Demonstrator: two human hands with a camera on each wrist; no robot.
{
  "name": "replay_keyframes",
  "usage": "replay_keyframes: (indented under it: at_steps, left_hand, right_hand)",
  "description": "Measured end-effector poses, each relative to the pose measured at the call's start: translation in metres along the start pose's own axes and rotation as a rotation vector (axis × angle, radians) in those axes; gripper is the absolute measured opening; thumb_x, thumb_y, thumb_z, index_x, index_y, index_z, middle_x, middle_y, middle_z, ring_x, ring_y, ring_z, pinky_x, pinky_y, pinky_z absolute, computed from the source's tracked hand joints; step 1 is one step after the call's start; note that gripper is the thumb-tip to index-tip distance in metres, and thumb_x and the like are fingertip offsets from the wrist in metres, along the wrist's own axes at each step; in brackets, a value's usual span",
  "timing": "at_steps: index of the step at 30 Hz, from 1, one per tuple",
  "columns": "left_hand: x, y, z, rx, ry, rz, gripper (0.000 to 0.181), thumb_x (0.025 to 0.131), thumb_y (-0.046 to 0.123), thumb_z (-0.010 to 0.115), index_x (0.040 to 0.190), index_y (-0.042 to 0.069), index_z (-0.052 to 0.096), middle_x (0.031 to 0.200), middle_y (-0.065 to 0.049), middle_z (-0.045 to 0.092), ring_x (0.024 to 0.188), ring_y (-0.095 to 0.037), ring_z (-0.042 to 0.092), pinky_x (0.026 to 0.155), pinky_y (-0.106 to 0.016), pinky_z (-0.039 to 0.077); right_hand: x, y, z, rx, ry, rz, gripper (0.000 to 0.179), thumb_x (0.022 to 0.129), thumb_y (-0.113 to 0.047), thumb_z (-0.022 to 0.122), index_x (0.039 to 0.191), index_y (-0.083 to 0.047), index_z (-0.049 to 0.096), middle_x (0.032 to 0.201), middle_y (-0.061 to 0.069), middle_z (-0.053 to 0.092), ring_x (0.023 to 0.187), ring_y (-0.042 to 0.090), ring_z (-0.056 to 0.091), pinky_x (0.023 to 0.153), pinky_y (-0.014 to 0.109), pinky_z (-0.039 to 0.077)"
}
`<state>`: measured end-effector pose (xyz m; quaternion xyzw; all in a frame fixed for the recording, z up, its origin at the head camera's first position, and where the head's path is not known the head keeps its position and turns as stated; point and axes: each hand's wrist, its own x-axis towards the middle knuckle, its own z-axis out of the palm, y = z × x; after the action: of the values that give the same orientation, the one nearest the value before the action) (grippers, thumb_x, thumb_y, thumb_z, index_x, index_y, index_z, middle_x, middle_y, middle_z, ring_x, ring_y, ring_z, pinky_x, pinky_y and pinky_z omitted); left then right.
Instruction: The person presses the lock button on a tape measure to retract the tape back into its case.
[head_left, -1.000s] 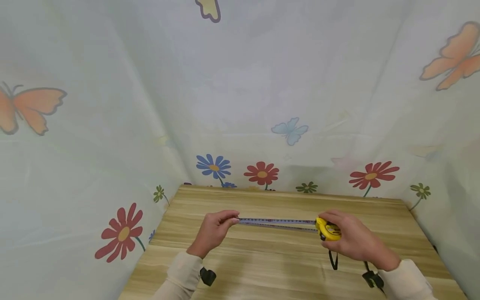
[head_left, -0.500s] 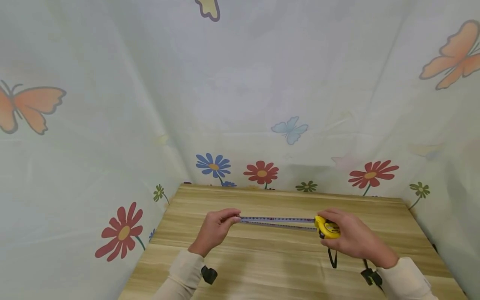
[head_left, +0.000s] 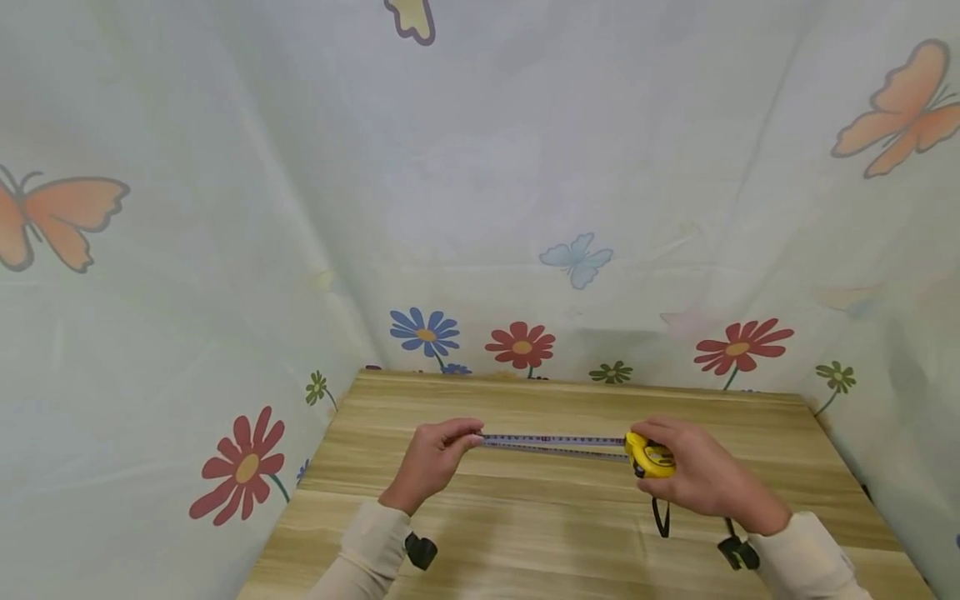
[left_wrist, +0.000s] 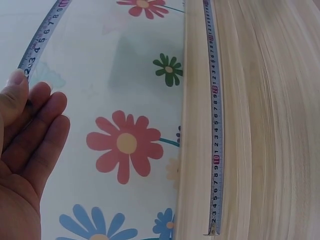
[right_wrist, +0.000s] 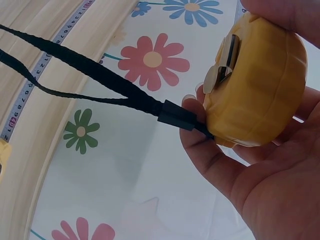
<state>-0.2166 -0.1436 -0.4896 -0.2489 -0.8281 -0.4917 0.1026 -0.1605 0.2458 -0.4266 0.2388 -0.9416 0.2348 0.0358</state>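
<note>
My right hand (head_left: 708,471) grips a yellow tape measure (head_left: 649,456) by its case; a black strap (right_wrist: 100,67) hangs from it. My left hand (head_left: 429,460) pinches the free end of its blade (head_left: 573,439) between thumb and fingertips. The drawn-out blade spans the two hands over the table. Lying along the tabletop below, a second tape blade (left_wrist: 216,130) shows its metal hook end in the left wrist view. A yellow edge of another case (right_wrist: 3,157) sits at its far end in the right wrist view; the held case hides it in the head view.
The wood-grain table (head_left: 540,533) fills the lower middle. White sheeting (head_left: 480,167) printed with flowers and butterflies surrounds it at the back and both sides. A black wrist device (head_left: 420,551) sits by the left cuff, another (head_left: 738,552) by the right cuff.
My two hands have come slightly closer together, so the held blade between them is a little shorter. Both grips stay the same. The head view has shifted slightly.
</note>
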Motion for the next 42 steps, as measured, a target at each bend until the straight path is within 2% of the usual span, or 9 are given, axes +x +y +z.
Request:
replay_keyframes:
  at_steps: [10,17,27,36,42]
  left_hand:
    - [0.002,0.005,0.005,-0.005,-0.001,0.0,0.017,0.099,0.013,0.071,0.113,0.009,0.08,0.103,-0.008,0.081,0.079,-0.002,0.067,0.069,-0.019,0.059]
    - [0.002,0.006,0.006,-0.006,-0.011,-0.006,0.018,0.099,0.014,0.07,0.114,0.009,0.08,0.105,-0.008,0.081,0.076,-0.002,0.065,0.067,-0.019,0.056]
    - [0.001,0.006,0.01,0.004,-0.008,-0.008,0.016,0.099,0.012,0.071,0.112,0.009,0.08,0.104,-0.008,0.081,0.078,-0.002,0.068,0.07,-0.02,0.059]
    - [-0.001,0.005,0.01,-0.001,-0.01,0.003,0.016,0.099,0.013,0.07,0.112,0.01,0.08,0.104,-0.007,0.081,0.08,-0.001,0.068,0.071,-0.021,0.06]
    - [-0.001,0.006,0.011,0.01,-0.01,0.021,0.016,0.099,0.015,0.07,0.112,0.011,0.08,0.103,-0.006,0.081,0.076,-0.001,0.065,0.067,-0.02,0.056]
  right_hand:
    - [0.001,0.0,0.002,0.012,-0.008,-0.004,0.064,0.079,-0.029,0.091,0.132,-0.003,0.067,0.127,0.01,0.069,0.095,0.009,0.061,0.079,0.027,0.057]
    - [0.001,-0.002,0.004,0.017,-0.014,0.005,0.064,0.079,-0.029,0.091,0.133,-0.004,0.067,0.127,0.009,0.069,0.096,0.009,0.06,0.079,0.027,0.058]
    - [0.003,-0.007,0.006,0.014,-0.017,0.005,0.063,0.08,-0.029,0.09,0.132,-0.003,0.067,0.124,0.007,0.069,0.097,0.01,0.061,0.081,0.029,0.058]
    - [0.005,-0.01,0.01,0.034,-0.018,0.011,0.063,0.08,-0.028,0.09,0.133,-0.003,0.067,0.126,0.008,0.069,0.095,0.009,0.06,0.078,0.027,0.057]
    - [0.005,-0.011,0.01,0.033,-0.017,0.0,0.062,0.08,-0.029,0.09,0.132,-0.004,0.068,0.121,0.004,0.069,0.093,0.007,0.059,0.077,0.026,0.056]
